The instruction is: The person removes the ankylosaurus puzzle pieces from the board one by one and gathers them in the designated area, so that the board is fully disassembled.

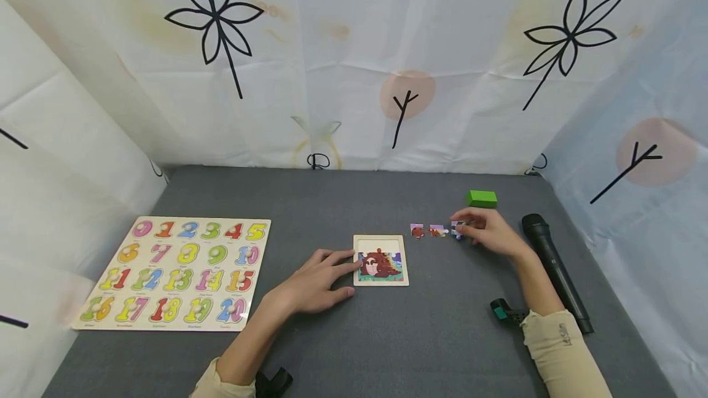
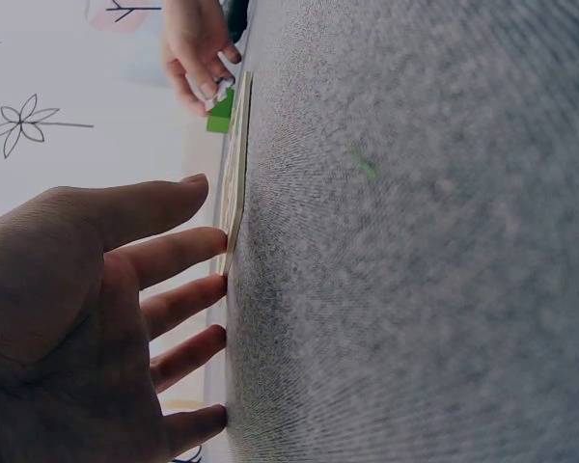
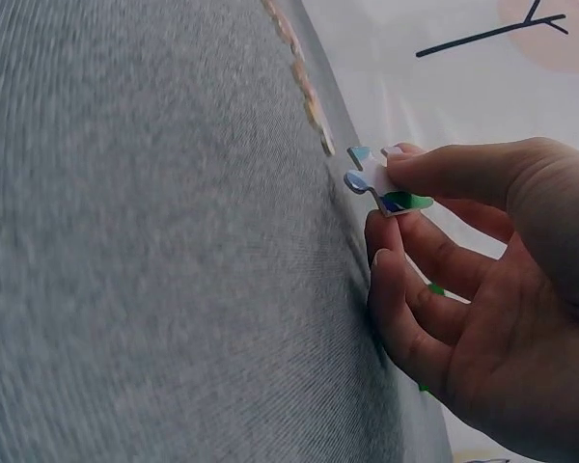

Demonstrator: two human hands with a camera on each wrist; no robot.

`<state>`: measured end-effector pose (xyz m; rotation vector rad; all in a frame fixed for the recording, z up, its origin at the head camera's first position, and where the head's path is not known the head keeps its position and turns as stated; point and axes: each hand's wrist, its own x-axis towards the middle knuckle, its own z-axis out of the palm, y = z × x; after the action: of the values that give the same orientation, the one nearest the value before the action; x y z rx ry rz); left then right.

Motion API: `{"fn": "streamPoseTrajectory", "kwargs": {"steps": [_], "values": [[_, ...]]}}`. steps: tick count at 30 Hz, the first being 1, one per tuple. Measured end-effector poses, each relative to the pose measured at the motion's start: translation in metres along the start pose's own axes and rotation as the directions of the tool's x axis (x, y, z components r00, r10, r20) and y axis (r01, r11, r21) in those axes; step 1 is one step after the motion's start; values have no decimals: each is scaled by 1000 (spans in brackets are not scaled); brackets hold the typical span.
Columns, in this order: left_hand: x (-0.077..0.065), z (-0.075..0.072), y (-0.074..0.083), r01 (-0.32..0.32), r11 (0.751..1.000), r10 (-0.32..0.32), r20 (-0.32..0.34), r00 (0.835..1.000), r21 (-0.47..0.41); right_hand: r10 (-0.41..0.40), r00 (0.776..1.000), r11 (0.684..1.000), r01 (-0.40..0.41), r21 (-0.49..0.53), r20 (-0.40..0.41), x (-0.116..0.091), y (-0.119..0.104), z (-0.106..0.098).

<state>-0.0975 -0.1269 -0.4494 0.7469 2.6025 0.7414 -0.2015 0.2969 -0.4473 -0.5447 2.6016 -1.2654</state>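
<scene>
My right hand [image 1: 487,231] pinches a small jigsaw piece [image 3: 372,178] between thumb and fingertips, over the table at the right end of a short row. Blue, white and green print shows on it in the right wrist view. Two loose jigsaw pieces, one mostly red [image 1: 417,231] and another [image 1: 437,231] beside it, lie to the left of that hand. My left hand [image 1: 318,281] has its fingers extended, with fingertips at the left edge of a square wooden puzzle tray [image 1: 378,242]. Joined pieces with a red dinosaur picture [image 1: 380,265] fill the tray's lower part; its upper strip is bare.
A board of colourful numbers [image 1: 177,241] lies at the left. Behind the right hand stands a green block [image 1: 482,199]. A black microphone [image 1: 553,269] lies beside the right forearm. White printed cloth [image 1: 343,35] hangs along the back and sides of the grey table.
</scene>
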Motion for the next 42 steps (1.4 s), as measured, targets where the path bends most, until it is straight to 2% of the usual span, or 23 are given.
{"fn": "streamPoseTrajectory", "kwargs": {"steps": [7,12,17,20,28,35,42], "values": [[-1,-1,-1,-17,1000,17,-7,1000,2,-16,1000,999,16,-37,3,1,10,-2],[2,8,-13,-59,998,60,-44,997,30,-37,999,998,37,-49,-8,2,10,2],[-1,3,-7,-46,999,47,-29,998,2,-51,998,997,49,-66,-30,3,8,6],[-2,0,-3,-37,999,37,-20,999,-9,-38,998,996,34,-86,-40,3,8,7],[2,10,-15,-64,998,66,-57,996,27,34,997,991,-42,-128,-68,5,3,10],[0,0,0,3,1000,-3,0,1000,-12,43,995,971,-64,-229,-95,6,0,13],[1,0,-1,17,1000,-17,5,1000,-3,36,992,961,-68,-266,-123,7,1,15]]}}
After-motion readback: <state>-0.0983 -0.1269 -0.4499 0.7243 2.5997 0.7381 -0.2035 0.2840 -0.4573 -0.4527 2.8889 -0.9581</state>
